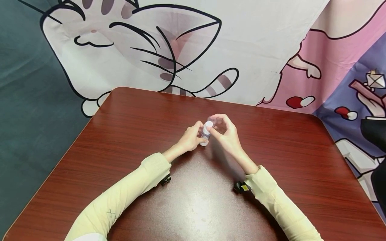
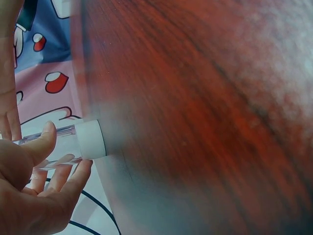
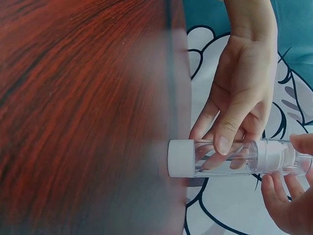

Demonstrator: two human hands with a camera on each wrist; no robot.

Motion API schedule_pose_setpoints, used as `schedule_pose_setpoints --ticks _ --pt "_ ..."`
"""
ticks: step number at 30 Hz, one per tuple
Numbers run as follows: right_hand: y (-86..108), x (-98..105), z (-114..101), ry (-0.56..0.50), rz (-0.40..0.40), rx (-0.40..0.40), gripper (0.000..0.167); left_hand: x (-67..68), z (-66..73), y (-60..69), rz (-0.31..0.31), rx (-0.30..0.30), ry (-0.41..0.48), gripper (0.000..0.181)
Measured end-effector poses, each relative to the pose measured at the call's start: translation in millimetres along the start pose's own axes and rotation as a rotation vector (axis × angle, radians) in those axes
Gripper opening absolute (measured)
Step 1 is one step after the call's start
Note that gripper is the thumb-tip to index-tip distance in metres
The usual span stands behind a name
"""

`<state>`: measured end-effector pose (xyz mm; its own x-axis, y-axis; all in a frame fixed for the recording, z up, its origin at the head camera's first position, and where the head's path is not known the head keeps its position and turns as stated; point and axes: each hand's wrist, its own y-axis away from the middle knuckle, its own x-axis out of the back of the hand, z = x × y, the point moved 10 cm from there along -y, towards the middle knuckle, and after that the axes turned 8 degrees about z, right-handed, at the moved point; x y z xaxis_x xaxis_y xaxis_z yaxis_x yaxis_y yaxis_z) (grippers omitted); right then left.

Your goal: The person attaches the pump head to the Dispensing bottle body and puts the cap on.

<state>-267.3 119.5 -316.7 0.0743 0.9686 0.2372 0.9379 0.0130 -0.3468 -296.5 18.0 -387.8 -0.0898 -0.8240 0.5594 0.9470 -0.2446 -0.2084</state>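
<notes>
A slim clear bottle (image 3: 225,169) with a white base (image 3: 181,159) stands near the far middle of the table, its lower end at or just above the surface. My left hand (image 1: 189,138) grips the clear body, thumb on one side and fingers on the other. At the top, my right hand (image 1: 227,135) holds a clear cap (image 3: 288,169) between thumb and fingers. Inside that cap the right wrist view shows a white top part (image 3: 275,156). Whether the cap sits fully on the bottle I cannot tell.
The reddish-brown wooden table (image 1: 135,113) has rounded far corners. Behind it hangs a cloth (image 1: 250,43) printed with a cartoon cat and pink and blue figures. Small dark devices, one of them the right wrist camera (image 1: 241,187), sit at both sleeve cuffs.
</notes>
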Motion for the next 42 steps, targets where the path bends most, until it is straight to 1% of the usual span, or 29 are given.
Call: schedule_pose_setpoints --ticks 7,15,24,35,42 --pt "2.0 -1.3 0.5 0.039 -0.014 0.013 0.033 -0.2 -0.3 -0.1 -0.001 0.003 0.006 0.037" --pt "2.3 -3.3 3.4 0.026 -0.029 0.023 0.031 -1.1 0.6 -0.2 -0.013 0.008 0.009 0.035" --pt "3.8 -5.7 7.8 0.018 -0.046 0.008 0.030 -1.2 0.1 0.0 -0.009 -0.003 0.000 0.037" --pt "4.9 -6.5 7.5 0.016 -0.037 0.025 0.031 -0.1 -0.7 0.1 -0.009 0.010 0.009 0.037" --pt "6.0 -4.5 6.1 0.026 -0.009 0.056 0.030 -0.9 -0.4 0.4 -0.011 0.007 -0.017 0.038"
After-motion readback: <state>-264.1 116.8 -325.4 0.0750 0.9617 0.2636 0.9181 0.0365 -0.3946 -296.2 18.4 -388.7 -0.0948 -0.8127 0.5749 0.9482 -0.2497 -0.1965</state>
